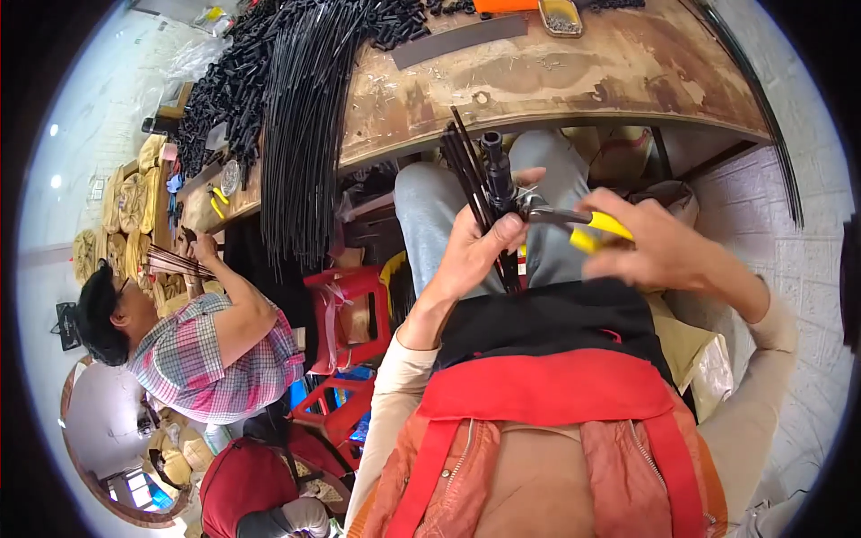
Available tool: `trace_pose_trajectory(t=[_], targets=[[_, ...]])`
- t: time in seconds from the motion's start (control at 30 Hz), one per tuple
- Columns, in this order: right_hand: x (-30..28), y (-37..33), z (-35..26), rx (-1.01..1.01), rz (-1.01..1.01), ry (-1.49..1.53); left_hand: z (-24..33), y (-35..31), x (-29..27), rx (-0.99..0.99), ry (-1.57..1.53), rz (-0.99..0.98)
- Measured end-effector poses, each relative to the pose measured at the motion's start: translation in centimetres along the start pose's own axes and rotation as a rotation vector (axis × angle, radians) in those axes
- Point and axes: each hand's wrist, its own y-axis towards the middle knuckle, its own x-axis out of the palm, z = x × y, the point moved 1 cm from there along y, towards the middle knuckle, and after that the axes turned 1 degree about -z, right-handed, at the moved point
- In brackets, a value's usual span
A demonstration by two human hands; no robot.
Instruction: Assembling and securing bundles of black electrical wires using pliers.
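Note:
My left hand (477,249) is closed around a bundle of thin black rods (461,166), held upright over my lap. A black tubular fitting (498,170) stands against the rods in the same grip. My right hand (647,240), partly blurred, holds a pair of pliers (612,224) with yellow handles. Its dark jaws reach left to a small bright metal piece (529,195) beside the fitting. Whether the jaws grip that piece cannot be made out.
Ahead is a worn wooden table (502,85) with a metal strip (462,41) and a small tray (561,18) of tiny parts. Long black rods (305,134) hang over its edge by heaped black fittings (215,117). At left, another person (215,350) holds rods near a red stool (354,314).

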Motion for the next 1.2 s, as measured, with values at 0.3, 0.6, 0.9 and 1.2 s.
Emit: trace_pose_trajectory(t=[0.3, 0.6, 0.9, 1.2], targets=[[1.0, -0.4, -0.4, -0.357, 0.507, -0.508, -0.7, -1.1, 0.2, 0.011, -0.041, 0.042], [5.4, 0.1, 2.1, 0.322, -0.129, 0.655, -0.2, -0.1, 0.0, 0.007, -0.145, -0.121], [2.6, 1.4, 1.5, 0.330, -0.160, 0.584, -0.7, 1.0, -1.8, -0.022, -0.026, -0.119], [-1.1, 1.9, -0.4, 0.392, -0.476, 0.677, -0.7, 0.0, -2.0, -0.075, -0.128, -0.225]])
